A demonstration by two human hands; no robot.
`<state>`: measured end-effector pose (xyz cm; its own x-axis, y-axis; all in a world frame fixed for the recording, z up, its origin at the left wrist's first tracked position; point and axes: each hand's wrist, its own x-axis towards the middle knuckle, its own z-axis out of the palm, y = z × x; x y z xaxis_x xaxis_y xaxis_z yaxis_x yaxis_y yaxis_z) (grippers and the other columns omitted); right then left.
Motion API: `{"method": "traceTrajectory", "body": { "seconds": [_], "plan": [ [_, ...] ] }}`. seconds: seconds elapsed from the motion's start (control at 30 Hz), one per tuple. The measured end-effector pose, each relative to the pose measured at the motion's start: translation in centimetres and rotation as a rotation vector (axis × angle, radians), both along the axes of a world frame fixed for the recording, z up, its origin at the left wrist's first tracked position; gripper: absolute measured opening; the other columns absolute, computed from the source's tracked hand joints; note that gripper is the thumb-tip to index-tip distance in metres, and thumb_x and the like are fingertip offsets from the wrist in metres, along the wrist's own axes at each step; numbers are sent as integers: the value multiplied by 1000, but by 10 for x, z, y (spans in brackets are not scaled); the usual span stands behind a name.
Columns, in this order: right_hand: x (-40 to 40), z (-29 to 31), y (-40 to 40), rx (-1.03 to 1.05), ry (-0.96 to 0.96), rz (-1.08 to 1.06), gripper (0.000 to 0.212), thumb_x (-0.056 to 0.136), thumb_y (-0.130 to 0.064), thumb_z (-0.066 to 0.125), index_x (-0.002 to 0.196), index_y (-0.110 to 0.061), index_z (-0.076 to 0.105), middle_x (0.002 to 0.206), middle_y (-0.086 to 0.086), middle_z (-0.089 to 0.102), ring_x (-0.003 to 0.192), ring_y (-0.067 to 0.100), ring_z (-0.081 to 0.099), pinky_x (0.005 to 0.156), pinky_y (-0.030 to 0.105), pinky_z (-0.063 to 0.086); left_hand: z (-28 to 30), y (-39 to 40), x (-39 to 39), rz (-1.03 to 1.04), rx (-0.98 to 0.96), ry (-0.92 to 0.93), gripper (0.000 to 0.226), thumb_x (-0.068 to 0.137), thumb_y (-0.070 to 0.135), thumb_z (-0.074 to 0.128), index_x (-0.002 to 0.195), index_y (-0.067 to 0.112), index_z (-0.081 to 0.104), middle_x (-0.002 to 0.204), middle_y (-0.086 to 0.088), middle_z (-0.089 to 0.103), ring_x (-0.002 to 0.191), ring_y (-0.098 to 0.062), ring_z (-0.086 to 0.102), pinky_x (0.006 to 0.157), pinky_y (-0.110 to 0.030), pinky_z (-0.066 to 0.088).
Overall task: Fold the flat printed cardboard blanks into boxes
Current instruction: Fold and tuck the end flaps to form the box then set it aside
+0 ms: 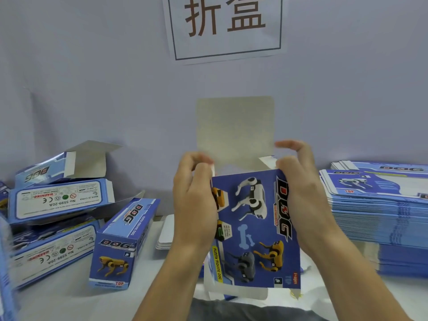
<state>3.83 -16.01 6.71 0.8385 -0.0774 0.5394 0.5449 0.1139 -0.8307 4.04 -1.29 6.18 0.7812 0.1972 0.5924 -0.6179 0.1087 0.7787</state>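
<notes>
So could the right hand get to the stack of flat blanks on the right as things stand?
Probably yes, but not freely: the stack of flat blanks lies just beside the right hand with nothing between them, yet that hand is gripping the box together with the left hand and would have to let go first.

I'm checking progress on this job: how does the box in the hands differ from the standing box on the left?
The held box is gripped by both the left hand and right hand, its grey top flap upright and open. The standing box rests on the table untouched, its near end closed. Both share the blue DOG print.
</notes>
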Motion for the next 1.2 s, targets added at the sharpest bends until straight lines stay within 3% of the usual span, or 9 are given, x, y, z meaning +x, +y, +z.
{"method": "traceTrajectory", "body": {
  "seconds": [0.1, 0.17, 0.3, 0.43, 0.6, 0.73, 0.9, 1.03, 1.2],
  "plan": [
    [0, -2, -5, -16, 21, 114, 46, 77, -41, 42, 115, -65, 50, 54, -5, 53, 48, 15, 53, 49, 29, 48, 1, -2, 0, -72, -62, 39, 47, 77, 32, 44, 121, 50, 46, 101, -22, 57, 59, -16, 51, 50, -25, 46],
    [2, -3, -7, -28, 2, 142, 40, 80, -36, 40, 105, -60, 60, 59, -5, 62, 52, 15, 60, 49, 29, 49, 2, -3, -1, -96, -53, 35, 45, 80, 32, 45, 114, 60, 50, 102, -15, 58, 74, -26, 51, 63, -42, 47],
    [2, -11, -3, 147, -77, 114, 30, 91, -37, 45, 111, -20, 58, 90, 25, 63, 77, 38, 63, 67, 48, 52, 1, -2, -4, -99, -49, -84, 11, 92, 36, 46, 92, 31, 56, 83, -3, 52, 66, -19, 51, 50, -31, 47],
    [0, -15, -4, 275, -103, 190, 51, 88, -58, 44, 106, -12, 58, 84, 2, 69, 71, 19, 70, 57, 29, 57, -3, -1, -5, -189, -100, -116, 55, 80, 66, 60, 99, 15, 53, 98, 1, 66, 83, -13, 70, 67, -35, 59],
    [3, -13, -12, 113, -140, 280, 24, 82, -17, 47, 105, -13, 55, 87, 2, 72, 68, 18, 71, 54, 26, 56, -8, 9, 0, -132, 67, -121, 35, 79, 47, 59, 107, 29, 50, 113, 8, 64, 92, -23, 72, 71, -55, 56],
    [4, -22, -17, 79, -165, 237, 29, 91, -23, 49, 115, -25, 66, 109, 10, 73, 82, 28, 73, 61, 34, 59, -6, 21, 0, -179, 174, -140, 41, 88, 43, 61, 126, 30, 50, 122, 9, 65, 106, -23, 71, 76, -39, 62],
    [3, -17, -22, 12, -114, 213, 45, 85, -57, 66, 119, -28, 65, 112, 11, 73, 95, 31, 73, 69, 36, 61, -3, 30, 1, -60, 375, -161, 49, 84, 51, 56, 126, 27, 52, 106, 7, 72, 96, -19, 73, 69, -25, 60],
    [1, -13, -19, -34, -172, 89, 20, 88, -42, 64, 108, -39, 69, 102, 4, 76, 87, 27, 76, 61, 35, 62, -4, 30, 2, -56, 395, -173, 37, 90, 41, 56, 124, 26, 53, 106, 0, 71, 95, -19, 73, 66, -22, 58],
    [-2, -13, -16, -36, -198, 41, 19, 87, -36, 60, 103, -41, 69, 98, -2, 77, 85, 23, 76, 59, 34, 63, -3, 27, 1, -68, 391, -170, 43, 84, 52, 54, 122, 30, 52, 106, 6, 70, 90, -22, 72, 66, -27, 60]
  ]
}}
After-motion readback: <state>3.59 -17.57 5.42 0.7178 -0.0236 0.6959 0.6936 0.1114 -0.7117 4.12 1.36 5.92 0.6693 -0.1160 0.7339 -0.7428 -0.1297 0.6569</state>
